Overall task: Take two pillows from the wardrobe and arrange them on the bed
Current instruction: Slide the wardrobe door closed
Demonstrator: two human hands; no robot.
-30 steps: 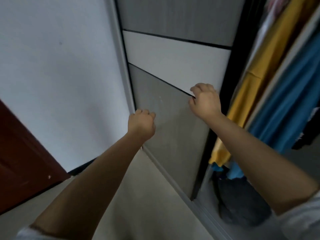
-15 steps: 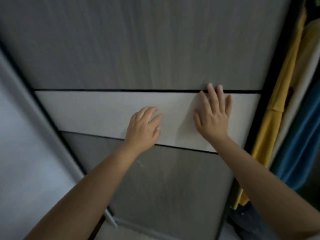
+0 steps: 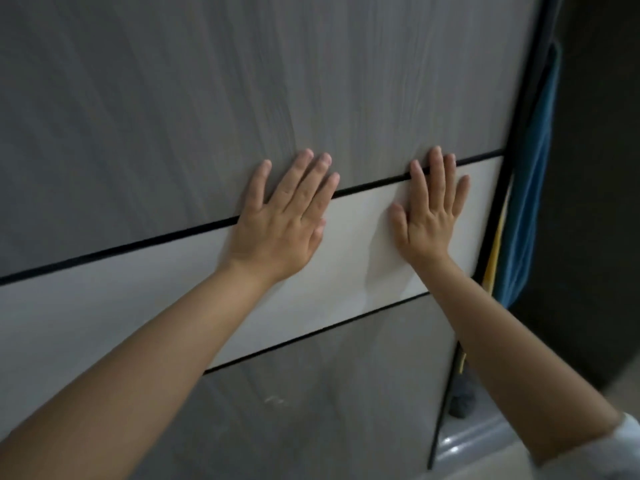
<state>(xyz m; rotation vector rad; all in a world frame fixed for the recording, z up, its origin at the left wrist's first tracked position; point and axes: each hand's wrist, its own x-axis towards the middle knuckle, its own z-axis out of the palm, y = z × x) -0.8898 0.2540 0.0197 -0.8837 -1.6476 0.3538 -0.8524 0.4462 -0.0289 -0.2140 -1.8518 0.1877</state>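
Note:
A sliding wardrobe door (image 3: 173, 116) fills most of the head view, grey wood grain with a white band across its middle. My left hand (image 3: 280, 220) lies flat on it, fingers spread over the black line between grey and white. My right hand (image 3: 429, 213) is pressed flat on the white band near the door's right edge. Both hands hold nothing. No pillows and no bed are in view.
Right of the door's black edge a narrow gap shows hanging clothes: a blue garment (image 3: 530, 188) and a sliver of yellow fabric (image 3: 493, 258). A dark panel (image 3: 595, 168) stands further right. The wardrobe's pale bottom rail (image 3: 464, 441) shows at the lower right.
Both hands went from curled against the door to flat with fingers spread. The door has slid right, and the gap showing the clothes is much narrower.

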